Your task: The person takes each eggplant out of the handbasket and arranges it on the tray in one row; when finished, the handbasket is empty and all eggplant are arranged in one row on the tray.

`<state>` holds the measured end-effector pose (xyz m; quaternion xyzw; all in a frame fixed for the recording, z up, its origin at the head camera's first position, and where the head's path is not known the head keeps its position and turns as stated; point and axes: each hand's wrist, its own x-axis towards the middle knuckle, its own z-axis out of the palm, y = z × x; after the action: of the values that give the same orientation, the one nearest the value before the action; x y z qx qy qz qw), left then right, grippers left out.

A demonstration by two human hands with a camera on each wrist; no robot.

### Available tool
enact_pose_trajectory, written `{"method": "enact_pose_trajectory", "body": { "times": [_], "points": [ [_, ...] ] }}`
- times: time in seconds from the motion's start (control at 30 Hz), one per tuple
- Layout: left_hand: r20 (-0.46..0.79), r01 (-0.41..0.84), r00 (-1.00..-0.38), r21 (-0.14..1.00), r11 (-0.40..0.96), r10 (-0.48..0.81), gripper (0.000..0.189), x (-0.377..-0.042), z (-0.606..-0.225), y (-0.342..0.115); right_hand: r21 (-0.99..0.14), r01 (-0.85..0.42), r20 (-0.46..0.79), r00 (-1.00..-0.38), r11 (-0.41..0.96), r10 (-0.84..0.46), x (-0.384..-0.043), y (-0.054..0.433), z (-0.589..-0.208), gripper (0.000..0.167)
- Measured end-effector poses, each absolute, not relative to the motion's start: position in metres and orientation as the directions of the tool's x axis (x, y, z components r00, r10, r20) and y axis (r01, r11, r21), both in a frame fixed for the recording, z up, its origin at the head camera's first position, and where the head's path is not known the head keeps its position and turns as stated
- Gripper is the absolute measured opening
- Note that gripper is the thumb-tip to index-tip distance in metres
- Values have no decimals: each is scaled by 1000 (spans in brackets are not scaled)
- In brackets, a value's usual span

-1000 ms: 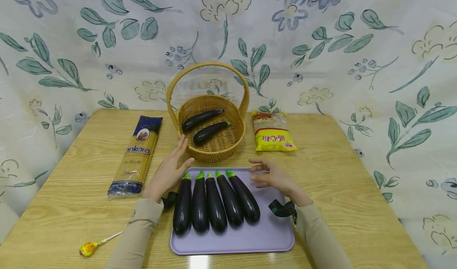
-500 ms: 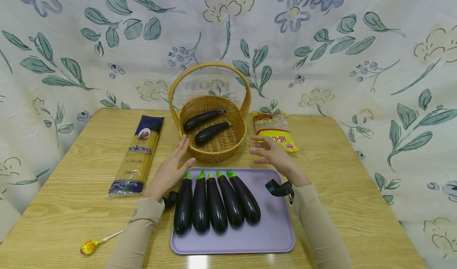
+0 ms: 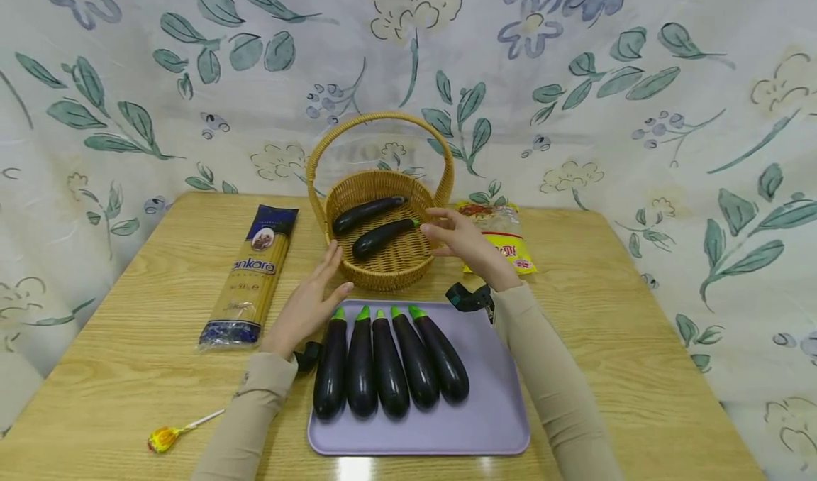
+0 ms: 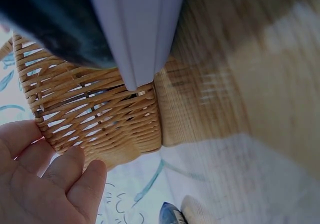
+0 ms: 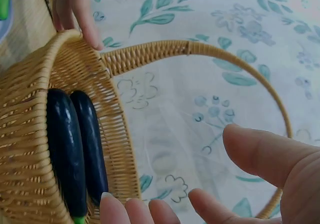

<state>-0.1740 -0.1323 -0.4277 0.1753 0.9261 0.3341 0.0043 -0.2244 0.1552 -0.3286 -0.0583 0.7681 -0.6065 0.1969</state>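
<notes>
A wicker basket (image 3: 389,279) with a tall arched handle holds two eggplants, the nearer one (image 3: 383,240) and the farther one (image 3: 367,215). My left hand (image 3: 306,307) rests its straight fingertips against the basket's left side, as the left wrist view also shows. Over the basket's right rim reaches my right hand (image 3: 469,243), thumb and fingers apart, with nothing between them; its fingertips are close to the green stem of the nearer eggplant. In front, several eggplants (image 3: 391,367) lie side by side on a lilac tray (image 3: 491,424), green stems pointing toward the basket.
A blue-and-clear pack of spaghetti (image 3: 252,275) lies left of the basket. Behind my right hand is a yellow pasta bag (image 3: 520,254), partly covered by it. A lollipop (image 3: 167,437) lies front left on the wooden table (image 3: 625,367). A floral cloth (image 3: 255,112) hangs behind.
My right hand has moved from above the tray's right part, forward and then left, to the basket's right rim. My left hand stays at the basket's side.
</notes>
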Motion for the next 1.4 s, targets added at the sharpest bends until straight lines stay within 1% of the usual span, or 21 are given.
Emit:
{"method": "enact_pose_trajectory", "body": {
  "times": [0.2,0.73,0.9,1.2,1.4],
  "points": [
    [109,319,-939,626,711,325,73,-173,-429,-132,-950,174,-253,-913,258,-319,-238,139,-328,53],
    [104,307,-943,631,713,315,73,-175,-427,-132,-933,233,-309,-909,275,-279,-253,117,-334,56],
    [105,310,-943,628,714,317,73,-175,-427,-131,-925,238,-318,-910,295,-266,-256,113,-336,59],
    [110,315,-941,621,717,319,73,-175,-429,-132,-922,273,-336,-915,273,-222,-260,105,-342,61],
    [114,314,-942,635,706,316,73,-175,-428,-132,-914,275,-340,-921,300,-193,-262,96,-347,61]
  ]
}}
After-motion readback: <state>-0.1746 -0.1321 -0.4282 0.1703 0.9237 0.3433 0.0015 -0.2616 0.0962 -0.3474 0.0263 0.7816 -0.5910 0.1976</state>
